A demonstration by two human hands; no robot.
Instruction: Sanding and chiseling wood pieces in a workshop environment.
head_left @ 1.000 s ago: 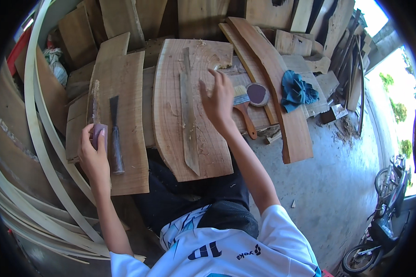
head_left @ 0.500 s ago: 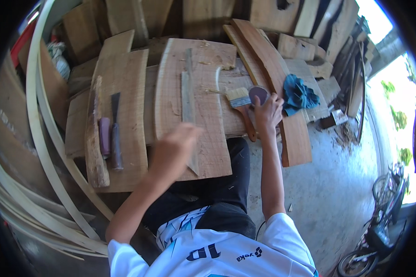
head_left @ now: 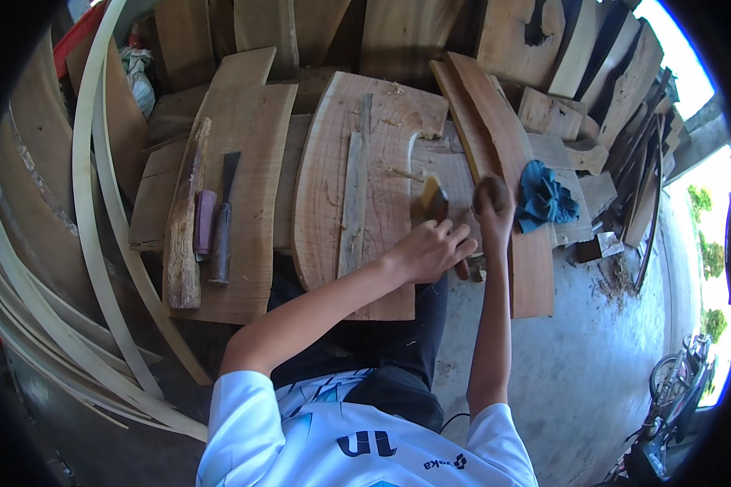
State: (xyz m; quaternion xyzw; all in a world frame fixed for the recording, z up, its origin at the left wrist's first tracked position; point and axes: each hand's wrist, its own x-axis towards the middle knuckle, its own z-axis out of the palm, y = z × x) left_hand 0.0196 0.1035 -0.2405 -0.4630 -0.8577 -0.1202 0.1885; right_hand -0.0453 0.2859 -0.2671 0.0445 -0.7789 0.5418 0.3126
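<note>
While the paintbrush [head_left: 429,195] slants with its pale bristles pointing away from the person and its reddish-brown handle running back toward them and slightly rightward, the left hand [head_left: 433,250] is closed around it, the bristles showing past the knuckles. The left forearm reaches across to the right to get there. Just right of the bristles, apart from them by a small gap, is a round brownish disc [head_left: 489,195], grasped by the right hand [head_left: 499,217]; blur hides exactly how its fingers sit. The right hand is the nearer one to the disc, the left to the brush.

Beside the left hand lies a broad curved board [head_left: 390,284] carrying a weathered strip [head_left: 352,219]; to the right, near the right hand, a crumpled blue cloth [head_left: 546,197] rests by a long plank [head_left: 532,280]. Farther left, a chisel [head_left: 222,235] and a purple block [head_left: 205,219] lie side by side on another board [head_left: 260,195].

As for writing, the white shirt [head_left: 325,434] bears large dark print and a smaller dark mark; no lettering can be made out on the brush or disc.
</note>
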